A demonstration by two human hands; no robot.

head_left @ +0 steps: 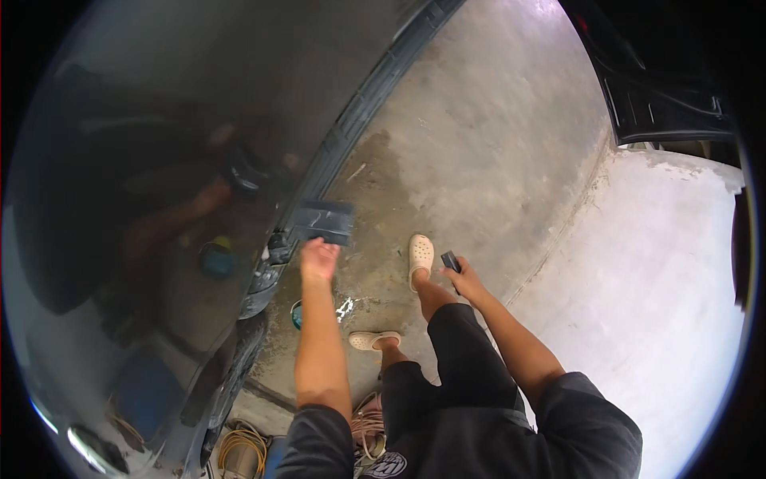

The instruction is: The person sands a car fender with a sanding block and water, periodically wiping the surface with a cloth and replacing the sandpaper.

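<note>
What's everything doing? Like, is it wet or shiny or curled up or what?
Left hand: closed on a sheet edge, blurry
Dark sheet: held, flat-looking
Right hand: closed around a block
Dark block: held, sticking out past the fingers
Car panel: shiny, showing reflections
Floor: partly wet
Clogs: on the feet
Yellow cord: coiled

A charcoal T-shirt (471,447) with loose short sleeves (594,411) carries a pale oval print (386,465) on its left side. The shorts (471,355) are black; the rounded, perforated clogs (420,252) are cream. The left hand (321,259), right hand (466,281) and forearms (321,335) are bare.
</note>
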